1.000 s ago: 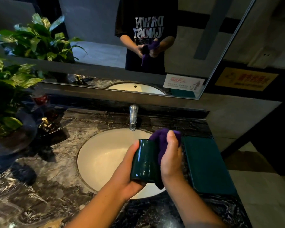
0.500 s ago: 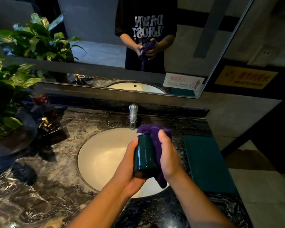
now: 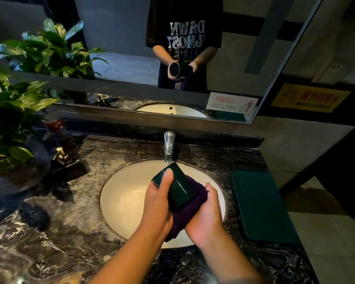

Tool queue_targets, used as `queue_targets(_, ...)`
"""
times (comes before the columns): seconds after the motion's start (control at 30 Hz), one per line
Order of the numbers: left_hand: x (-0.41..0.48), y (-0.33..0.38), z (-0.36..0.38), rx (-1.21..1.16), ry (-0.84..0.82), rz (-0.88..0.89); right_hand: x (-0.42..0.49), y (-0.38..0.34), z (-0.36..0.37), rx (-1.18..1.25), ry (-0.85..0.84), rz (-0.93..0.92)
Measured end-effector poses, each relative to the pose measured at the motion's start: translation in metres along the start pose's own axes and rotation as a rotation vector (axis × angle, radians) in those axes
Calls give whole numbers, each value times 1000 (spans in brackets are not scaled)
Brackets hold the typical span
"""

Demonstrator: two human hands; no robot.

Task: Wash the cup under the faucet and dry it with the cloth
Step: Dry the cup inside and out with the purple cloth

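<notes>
Dark green and glossy, the cup (image 3: 179, 189) is held in the air over the white basin (image 3: 123, 199), tilted so that its mouth points away from the person and up toward the chrome faucet (image 3: 168, 146), whose spout ends just beyond the cup's rim. The left hand (image 3: 159, 203) grasps the cup from its left side, the thumb lying along the upper wall with its tip near the rim; the other fingers are hidden behind the cup. The right hand (image 3: 205, 218) curls round a bunched purple cloth (image 3: 184, 218) and holds it against the cup's underside and base, so the cloth sits between that palm and the cup, with a fold hanging down between the two wrists. Both forearms reach in from the lower edge of the view. The basin is set into a dark marbled counter (image 3: 70, 232). To the right of the basin a flat dark green tray (image 3: 260, 203) lies on the counter, apart from the hands. At the left stand a leafy green plant (image 3: 10, 111) and, just beside it, a dark bottle with a brass pump (image 3: 59, 153). The mirror (image 3: 121, 58) above the counter reflects the person's dark printed shirt, both hands, the cloth and the open mouth of the cup.
</notes>
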State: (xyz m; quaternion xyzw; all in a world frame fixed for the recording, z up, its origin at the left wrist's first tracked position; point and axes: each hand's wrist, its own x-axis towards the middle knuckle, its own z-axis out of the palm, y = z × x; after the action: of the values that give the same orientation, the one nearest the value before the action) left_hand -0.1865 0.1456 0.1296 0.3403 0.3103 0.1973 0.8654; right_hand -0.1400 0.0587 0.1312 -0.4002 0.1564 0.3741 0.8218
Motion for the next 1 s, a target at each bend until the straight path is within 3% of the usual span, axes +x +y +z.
queue_targets(0.13,0,-5,-10,217,-1,160,-9,0,-2,85,24,4)
queue_targets(0.33,-4,-3,-12,449,-165,318,-7,-14,-13,142,-10,7)
queue_targets(0.5,-10,0,10,488,-290,396,-4,-18,-9,194,-40,5)
queue_targets(0.8,-4,13,11,582,-203,482,-14,-18,-18,198,-74,106)
queue_targets(1.0,-14,0,6,567,-280,431,-10,-36,-27,174,-63,45)
